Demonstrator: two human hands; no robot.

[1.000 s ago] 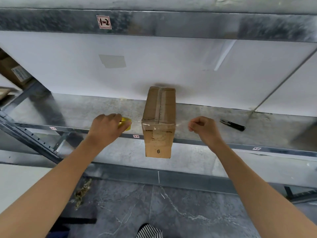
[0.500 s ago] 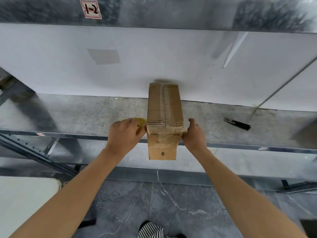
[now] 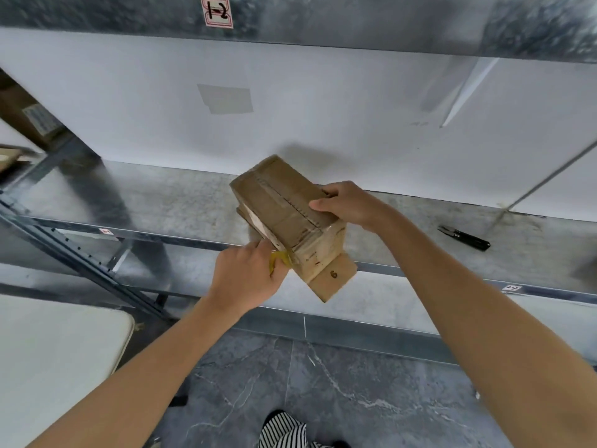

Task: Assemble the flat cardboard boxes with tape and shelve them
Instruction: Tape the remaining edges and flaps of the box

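Note:
A small brown cardboard box [image 3: 281, 202] with a taped top seam rests skewed on the front edge of the metal shelf [image 3: 129, 202]. Its lower flap marked "6" hangs over the edge. My right hand [image 3: 347, 203] grips the box's top right side, thumb on the tape seam. At the box's near left corner, my left hand [image 3: 248, 276] is closed around a yellow tape roll [image 3: 278, 258]. Clear tape runs from the roll along the box's left side.
Black snips [image 3: 465, 237] lie on the shelf to the right. A white table corner [image 3: 64, 350] is at lower left. Shelf uprights and a diagonal brace [image 3: 80, 253] stand left. Another carton [image 3: 29, 114] sits far left. Dark marbled floor lies below.
The box has turned from straight-on to skewed, near end swung right. My right hand moved up onto its top. My left hand dropped to the near left corner with the tape roll.

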